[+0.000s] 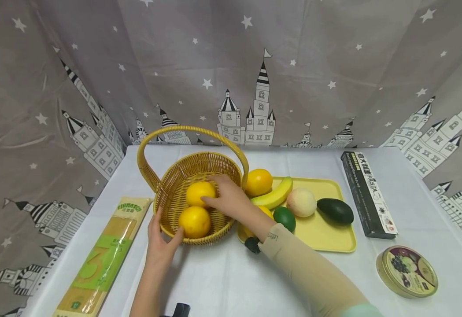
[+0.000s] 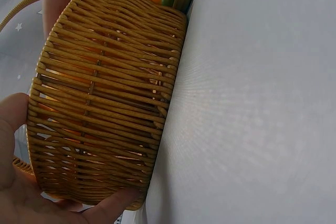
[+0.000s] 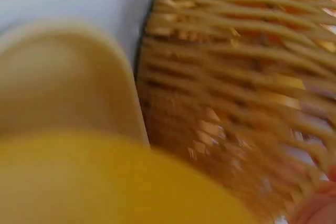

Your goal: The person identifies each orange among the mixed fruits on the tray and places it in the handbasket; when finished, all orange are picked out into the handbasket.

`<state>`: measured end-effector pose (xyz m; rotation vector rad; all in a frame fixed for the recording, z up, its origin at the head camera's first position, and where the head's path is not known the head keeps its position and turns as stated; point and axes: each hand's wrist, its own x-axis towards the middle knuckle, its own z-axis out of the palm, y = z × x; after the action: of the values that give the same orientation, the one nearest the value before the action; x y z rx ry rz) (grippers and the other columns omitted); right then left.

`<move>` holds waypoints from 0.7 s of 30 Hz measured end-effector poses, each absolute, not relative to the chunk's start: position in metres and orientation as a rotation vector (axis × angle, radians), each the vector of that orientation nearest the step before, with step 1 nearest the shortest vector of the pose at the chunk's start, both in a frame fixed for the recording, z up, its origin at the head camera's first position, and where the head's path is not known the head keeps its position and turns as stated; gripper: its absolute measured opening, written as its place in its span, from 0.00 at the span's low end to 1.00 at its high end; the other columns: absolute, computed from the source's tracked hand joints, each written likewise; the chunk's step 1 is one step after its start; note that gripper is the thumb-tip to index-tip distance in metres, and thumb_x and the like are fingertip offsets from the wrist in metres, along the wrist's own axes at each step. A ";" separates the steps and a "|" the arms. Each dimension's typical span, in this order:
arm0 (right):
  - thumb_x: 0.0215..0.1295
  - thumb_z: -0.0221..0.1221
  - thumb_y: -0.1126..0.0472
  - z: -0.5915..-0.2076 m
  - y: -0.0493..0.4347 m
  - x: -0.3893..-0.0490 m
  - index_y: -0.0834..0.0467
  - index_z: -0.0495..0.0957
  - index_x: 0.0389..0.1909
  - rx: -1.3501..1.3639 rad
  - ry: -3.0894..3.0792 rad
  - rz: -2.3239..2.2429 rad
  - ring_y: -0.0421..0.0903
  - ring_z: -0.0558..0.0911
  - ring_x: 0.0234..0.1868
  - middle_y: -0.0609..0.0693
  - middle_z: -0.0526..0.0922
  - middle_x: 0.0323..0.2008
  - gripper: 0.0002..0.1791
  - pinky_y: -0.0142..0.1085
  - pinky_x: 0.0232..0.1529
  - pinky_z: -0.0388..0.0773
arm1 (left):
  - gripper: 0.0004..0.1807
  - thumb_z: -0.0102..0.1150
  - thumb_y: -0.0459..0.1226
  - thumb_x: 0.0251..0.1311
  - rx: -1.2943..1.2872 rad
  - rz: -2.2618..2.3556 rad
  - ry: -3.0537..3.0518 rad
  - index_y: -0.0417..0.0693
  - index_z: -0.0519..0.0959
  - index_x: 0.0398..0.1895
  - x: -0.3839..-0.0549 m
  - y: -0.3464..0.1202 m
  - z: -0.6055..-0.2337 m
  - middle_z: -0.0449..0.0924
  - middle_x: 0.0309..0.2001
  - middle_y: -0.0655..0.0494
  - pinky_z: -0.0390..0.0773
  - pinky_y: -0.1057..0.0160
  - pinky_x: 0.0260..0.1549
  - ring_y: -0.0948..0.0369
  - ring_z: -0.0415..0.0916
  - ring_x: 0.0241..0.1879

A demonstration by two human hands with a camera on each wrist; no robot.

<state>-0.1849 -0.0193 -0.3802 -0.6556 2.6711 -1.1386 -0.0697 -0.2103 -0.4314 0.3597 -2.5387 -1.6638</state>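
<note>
A woven basket (image 1: 199,160) with a tall arched handle stands at the left centre. Two oranges lie inside it. My left hand (image 1: 162,242) grips its near left rim, thumb at the rim; in the left wrist view the fingers (image 2: 113,205) lie against the woven wall (image 2: 105,87). Reaching in over the right side, my right hand (image 1: 231,198) holds the farther orange (image 1: 200,193), with the thumb across its front. The nearer orange (image 1: 194,222) sits beside my left thumb. In the right wrist view, the hand's hold is out of sight.
Right of the basket, a yellow tray (image 1: 326,240) bears an orange (image 1: 259,182), a banana (image 1: 274,196), a peach (image 1: 301,202), an avocado (image 1: 335,211) and a green fruit (image 1: 284,219). A noodle packet (image 1: 104,259) lies left; a pasta box (image 1: 367,193) and round tin (image 1: 407,270) are right.
</note>
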 end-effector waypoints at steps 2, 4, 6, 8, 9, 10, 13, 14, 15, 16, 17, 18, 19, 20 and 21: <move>0.63 0.61 0.47 -0.376 -0.010 -0.181 0.57 0.63 0.70 -0.686 2.669 -1.185 0.51 0.72 0.62 0.54 0.66 0.66 0.37 0.43 0.60 0.70 | 0.47 0.55 0.37 0.64 0.355 -1.665 -2.537 0.51 0.37 0.78 -0.070 -0.210 -0.431 0.32 0.76 0.43 0.44 0.37 0.66 0.42 0.35 0.73; 0.63 0.62 0.48 -0.372 -0.001 -0.176 0.56 0.63 0.70 -0.713 2.652 -1.229 0.51 0.73 0.59 0.53 0.67 0.66 0.37 0.42 0.58 0.72 | 0.47 0.55 0.37 0.64 0.353 -1.667 -2.535 0.51 0.37 0.78 -0.070 -0.210 -0.431 0.32 0.76 0.44 0.43 0.38 0.67 0.43 0.35 0.73; 0.63 0.62 0.48 -0.370 0.007 -0.170 0.55 0.63 0.70 -0.736 2.622 -1.265 0.49 0.74 0.58 0.52 0.66 0.66 0.37 0.40 0.56 0.73 | 0.46 0.55 0.36 0.64 0.353 -1.675 -2.529 0.50 0.37 0.78 -0.071 -0.210 -0.432 0.32 0.76 0.44 0.44 0.39 0.67 0.43 0.35 0.73; 0.63 0.62 0.47 -0.368 0.014 -0.163 0.53 0.62 0.71 -0.752 2.586 -1.297 0.48 0.73 0.58 0.50 0.66 0.67 0.38 0.39 0.55 0.74 | 0.46 0.55 0.36 0.64 0.357 -1.677 -2.527 0.50 0.37 0.78 -0.071 -0.210 -0.432 0.32 0.76 0.44 0.44 0.39 0.67 0.44 0.35 0.73; 0.62 0.63 0.47 -0.367 0.018 -0.160 0.53 0.62 0.71 -0.753 2.572 -1.312 0.48 0.73 0.59 0.50 0.65 0.67 0.38 0.39 0.56 0.74 | 0.46 0.55 0.36 0.64 0.360 -1.677 -2.528 0.51 0.37 0.78 -0.071 -0.210 -0.432 0.32 0.76 0.44 0.44 0.39 0.67 0.44 0.35 0.73; 0.62 0.63 0.46 -0.365 0.021 -0.156 0.52 0.62 0.71 -0.757 2.559 -1.336 0.48 0.72 0.59 0.49 0.64 0.67 0.38 0.40 0.56 0.74 | 0.46 0.55 0.36 0.64 0.361 -1.677 -2.529 0.51 0.37 0.78 -0.071 -0.210 -0.432 0.32 0.76 0.44 0.44 0.40 0.67 0.44 0.35 0.74; 0.60 0.64 0.44 -0.359 0.033 -0.145 0.49 0.63 0.70 -0.733 2.574 -1.370 0.46 0.73 0.58 0.47 0.65 0.67 0.39 0.41 0.55 0.74 | 0.46 0.55 0.36 0.64 0.361 -1.674 -2.530 0.50 0.37 0.78 -0.072 -0.210 -0.432 0.33 0.76 0.44 0.44 0.40 0.67 0.44 0.35 0.74; 0.60 0.64 0.44 -0.357 0.037 -0.142 0.48 0.63 0.70 -0.719 2.582 -1.385 0.45 0.73 0.58 0.46 0.66 0.66 0.39 0.41 0.55 0.74 | 0.46 0.55 0.37 0.64 0.361 -1.673 -2.532 0.50 0.37 0.78 -0.072 -0.211 -0.432 0.32 0.76 0.44 0.44 0.40 0.67 0.44 0.35 0.74; 0.59 0.65 0.44 -0.354 0.041 -0.138 0.47 0.63 0.70 -0.704 2.576 -1.415 0.45 0.73 0.57 0.46 0.66 0.66 0.38 0.42 0.55 0.74 | 0.46 0.55 0.37 0.64 0.363 -1.673 -2.534 0.50 0.37 0.78 -0.072 -0.211 -0.432 0.32 0.76 0.44 0.44 0.39 0.67 0.44 0.35 0.73; 0.59 0.65 0.45 -0.351 0.045 -0.135 0.47 0.63 0.69 -0.692 2.570 -1.447 0.45 0.73 0.57 0.46 0.67 0.66 0.38 0.42 0.56 0.74 | 0.46 0.55 0.37 0.64 0.364 -1.672 -2.536 0.51 0.37 0.78 -0.072 -0.211 -0.432 0.32 0.76 0.44 0.44 0.39 0.67 0.44 0.35 0.73; 0.59 0.66 0.45 -0.349 0.049 -0.131 0.47 0.63 0.69 -0.670 2.561 -1.480 0.45 0.74 0.57 0.46 0.67 0.65 0.38 0.42 0.56 0.74 | 0.46 0.55 0.37 0.64 0.365 -1.672 -2.537 0.51 0.37 0.78 -0.072 -0.211 -0.432 0.32 0.76 0.44 0.44 0.39 0.67 0.44 0.35 0.73; 0.58 0.66 0.47 -0.346 0.054 -0.128 0.47 0.63 0.69 -0.658 2.547 -1.525 0.45 0.74 0.57 0.47 0.67 0.65 0.38 0.43 0.57 0.73 | 0.46 0.55 0.37 0.64 0.366 -1.670 -2.538 0.51 0.37 0.78 -0.072 -0.211 -0.432 0.32 0.76 0.44 0.44 0.39 0.67 0.43 0.35 0.73; 0.58 0.67 0.48 -0.343 0.058 -0.126 0.47 0.63 0.69 -0.642 2.538 -1.564 0.46 0.74 0.58 0.48 0.67 0.66 0.39 0.43 0.58 0.73 | 0.46 0.55 0.37 0.64 0.367 -1.671 -2.539 0.51 0.37 0.78 -0.072 -0.211 -0.432 0.32 0.76 0.43 0.44 0.38 0.67 0.43 0.35 0.73; 0.58 0.68 0.50 -0.342 0.063 -0.124 0.48 0.63 0.69 -0.630 2.529 -1.603 0.47 0.74 0.57 0.49 0.67 0.65 0.39 0.44 0.57 0.73 | 0.47 0.55 0.37 0.64 0.367 -1.673 -2.537 0.51 0.37 0.78 -0.071 -0.211 -0.432 0.32 0.76 0.43 0.43 0.38 0.67 0.43 0.35 0.73; 0.57 0.68 0.51 -0.340 0.067 -0.122 0.48 0.63 0.69 -0.618 2.531 -1.628 0.48 0.74 0.58 0.49 0.66 0.66 0.39 0.45 0.57 0.73 | 0.47 0.55 0.37 0.64 0.364 -1.675 -2.533 0.51 0.38 0.78 -0.071 -0.211 -0.432 0.32 0.76 0.43 0.43 0.38 0.67 0.43 0.35 0.73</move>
<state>-0.1218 0.0671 -0.3402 -0.6181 2.5314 -1.6280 -0.0712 -0.2108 -0.4320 0.3640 -2.5331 -1.6752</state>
